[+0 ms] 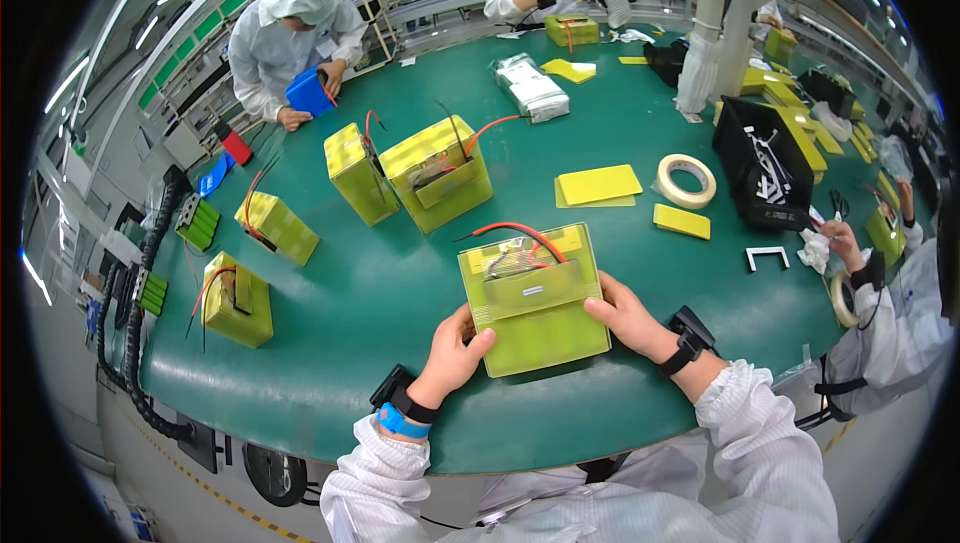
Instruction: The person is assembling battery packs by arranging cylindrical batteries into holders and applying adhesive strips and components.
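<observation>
Between my two hands is a yellow-green battery pack (540,328), gripped by its left and right sides near the table's front edge. A red wire and a dark wire come out of its top, and a small white label sits on its upper panel. My left hand (455,353) presses its thumb on the lower left of the pack, fingers partly hidden behind the side. On the other side, my right hand (625,318) has its thumb on the face near the right edge. Beyond the pack stand a large battery pack (440,173) and a narrower battery pack (360,175).
Smaller battery packs (238,308) stand at the left. To the right lie yellow sheets (598,186), a tape roll (686,182), a white U-shaped piece (767,259) and a black bin (765,158) with white strips. Co-workers sit around the green table (330,373); one holds a blue pack (311,91).
</observation>
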`<state>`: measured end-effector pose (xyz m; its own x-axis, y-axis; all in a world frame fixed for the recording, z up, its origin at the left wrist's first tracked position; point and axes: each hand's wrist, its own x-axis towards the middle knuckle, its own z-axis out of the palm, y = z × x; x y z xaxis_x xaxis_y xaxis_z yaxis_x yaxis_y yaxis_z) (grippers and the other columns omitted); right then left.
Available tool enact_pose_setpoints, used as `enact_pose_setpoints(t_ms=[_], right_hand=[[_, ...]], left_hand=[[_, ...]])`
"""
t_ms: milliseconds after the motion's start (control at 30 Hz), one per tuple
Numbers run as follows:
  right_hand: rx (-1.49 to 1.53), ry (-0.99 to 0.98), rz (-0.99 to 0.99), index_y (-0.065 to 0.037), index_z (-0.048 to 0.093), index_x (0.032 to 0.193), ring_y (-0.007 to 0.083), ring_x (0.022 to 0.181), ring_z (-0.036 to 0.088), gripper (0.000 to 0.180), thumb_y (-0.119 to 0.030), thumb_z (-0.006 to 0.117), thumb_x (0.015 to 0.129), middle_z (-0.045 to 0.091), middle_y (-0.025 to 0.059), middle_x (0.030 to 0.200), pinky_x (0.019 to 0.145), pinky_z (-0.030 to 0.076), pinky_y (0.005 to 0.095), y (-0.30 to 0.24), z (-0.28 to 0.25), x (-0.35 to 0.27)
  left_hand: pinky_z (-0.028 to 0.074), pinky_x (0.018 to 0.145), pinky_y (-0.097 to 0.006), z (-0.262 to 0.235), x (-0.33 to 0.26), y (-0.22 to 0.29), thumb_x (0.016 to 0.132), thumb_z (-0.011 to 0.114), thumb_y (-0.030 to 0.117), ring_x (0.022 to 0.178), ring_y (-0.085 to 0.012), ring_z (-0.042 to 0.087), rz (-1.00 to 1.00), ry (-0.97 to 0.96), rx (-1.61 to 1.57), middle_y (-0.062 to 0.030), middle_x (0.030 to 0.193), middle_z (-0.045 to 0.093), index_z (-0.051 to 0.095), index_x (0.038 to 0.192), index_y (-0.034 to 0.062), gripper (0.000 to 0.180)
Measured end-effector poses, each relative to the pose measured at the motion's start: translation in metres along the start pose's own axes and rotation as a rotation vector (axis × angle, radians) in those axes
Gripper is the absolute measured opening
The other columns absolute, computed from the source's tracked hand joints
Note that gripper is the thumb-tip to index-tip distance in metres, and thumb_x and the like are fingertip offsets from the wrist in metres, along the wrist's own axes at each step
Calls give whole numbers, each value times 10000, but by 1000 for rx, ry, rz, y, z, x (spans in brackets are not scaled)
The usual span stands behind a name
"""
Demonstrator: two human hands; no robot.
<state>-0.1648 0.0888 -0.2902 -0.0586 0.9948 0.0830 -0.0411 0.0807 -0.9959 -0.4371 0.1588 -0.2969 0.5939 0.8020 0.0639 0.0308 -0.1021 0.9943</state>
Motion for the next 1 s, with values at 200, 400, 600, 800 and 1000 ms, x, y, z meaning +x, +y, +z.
enact_pose_setpoints(t_ms=[200,400,600,800,1000], right_hand=[[-35,15,-21,32,493,1155,91,851,546,454,-345,598,925,585,62,987,773,463,254,4,-1,1],[-55,25,-17,30,507,1131,89,843,538,454,-362,602,922,582,58,976,772,460,254,-3,-1,-1],[-45,45,7,41,506,1135,128,920,546,454,-366,565,944,588,92,1029,833,455,277,-5,2,1],[41,65,33,58,472,1252,164,1082,528,521,-379,511,970,571,120,1185,954,410,292,-4,1,1],[92,-4,43,48,425,1325,163,1143,502,574,-390,518,966,535,107,1267,981,395,292,-1,2,-1]], left_hand=[[443,938,-316,1,2,3,901,617,383,1070,-183,575,24,-16,40,-135,1178,596,441,1305,-62,626],[449,917,-311,-1,4,4,913,596,394,1045,-173,574,29,-12,83,-130,1168,598,469,1274,-66,599],[455,909,-304,2,8,7,944,581,264,1027,-163,577,-3,22,79,-129,1158,609,480,1270,-69,477],[483,852,-296,-1,18,-2,936,593,274,950,-152,606,-27,0,106,-135,1080,644,539,1195,-75,437],[506,715,-343,0,20,-23,860,626,487,771,-247,645,60,139,235,-161,843,663,617,1001,-51,556]])
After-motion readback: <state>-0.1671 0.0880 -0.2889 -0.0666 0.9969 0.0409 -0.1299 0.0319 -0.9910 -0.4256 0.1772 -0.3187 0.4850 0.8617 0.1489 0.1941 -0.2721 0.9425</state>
